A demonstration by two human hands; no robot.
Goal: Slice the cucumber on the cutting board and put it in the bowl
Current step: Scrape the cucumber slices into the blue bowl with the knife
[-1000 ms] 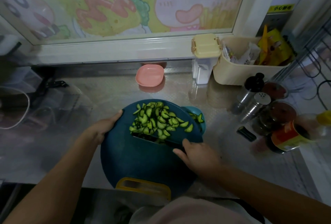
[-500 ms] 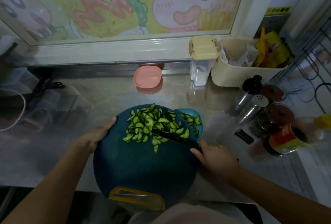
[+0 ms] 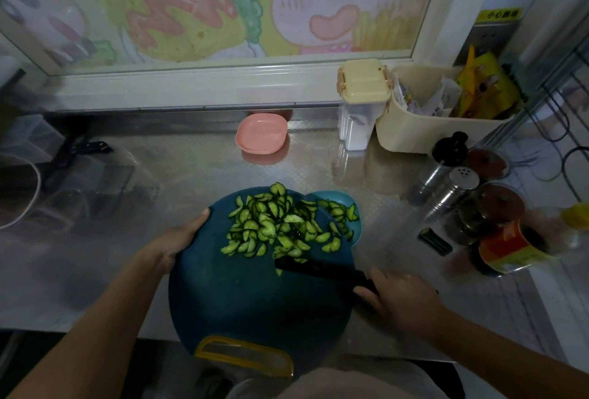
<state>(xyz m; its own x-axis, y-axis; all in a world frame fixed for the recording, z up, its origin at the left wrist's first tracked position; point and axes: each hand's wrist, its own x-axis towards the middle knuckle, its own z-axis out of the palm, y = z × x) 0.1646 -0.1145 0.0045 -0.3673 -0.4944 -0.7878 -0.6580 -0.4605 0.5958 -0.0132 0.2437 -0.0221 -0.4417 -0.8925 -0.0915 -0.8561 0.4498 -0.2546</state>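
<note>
Left hand (image 3: 172, 245) grips the round cutting board (image 3: 248, 303) at its 10 o'clock rim, thumb on top. Right hand (image 3: 404, 299), fingers curled round the knife (image 3: 318, 268) handle, sets the blade against the cucumber slices (image 3: 274, 229) heaped toward the board's 1 o'clock. Several more slices lie in the teal bowl (image 3: 356, 229) there.

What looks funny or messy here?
Only the board: it overlaps the bowl, and its yellow handle pokes past the counter edge. No slices lie on the counter.
</note>
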